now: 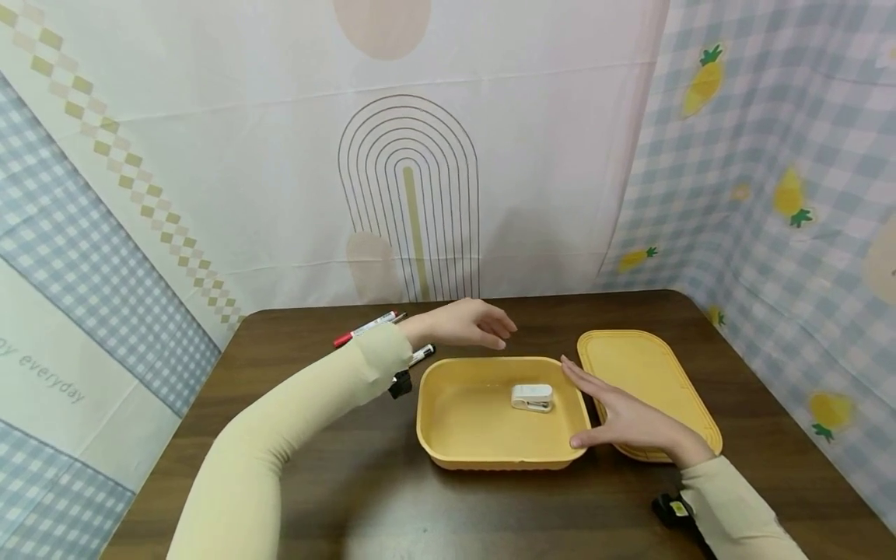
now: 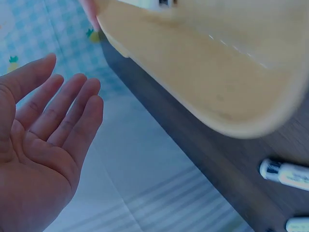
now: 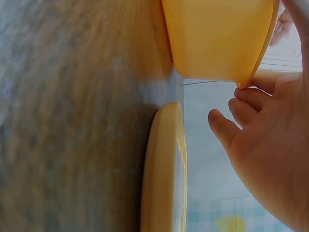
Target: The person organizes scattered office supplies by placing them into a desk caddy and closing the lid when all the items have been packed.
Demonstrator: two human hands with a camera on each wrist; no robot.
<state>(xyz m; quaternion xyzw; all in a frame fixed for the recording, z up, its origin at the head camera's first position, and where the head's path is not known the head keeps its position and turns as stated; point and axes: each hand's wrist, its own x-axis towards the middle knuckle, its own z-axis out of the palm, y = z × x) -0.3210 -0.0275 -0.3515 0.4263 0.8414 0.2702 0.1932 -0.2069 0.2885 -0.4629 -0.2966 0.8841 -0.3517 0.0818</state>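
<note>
A yellow plastic box (image 1: 465, 439) sits on the table with a small white stapler (image 1: 532, 397) inside, toward its right side. Above the box's far edge hovers my left hand (image 1: 472, 323), holding nothing, its fingers loosely extended; the left wrist view shows its palm (image 2: 43, 164) facing up beside the box wall (image 2: 193, 82). At the box's right end, my right hand (image 1: 623, 412) has fingers and thumb spread along the rim. In the right wrist view the fingertips touch the box's rim (image 3: 263, 58) without curling round it.
To the right of the box lies its yellow lid (image 1: 630, 373), partly behind the right hand. Red (image 1: 364, 328) and black (image 1: 422, 355) markers lie at the back left, partly hidden by the left arm. A patterned cloth (image 1: 546, 155) hangs behind the dark wooden table (image 1: 336, 482).
</note>
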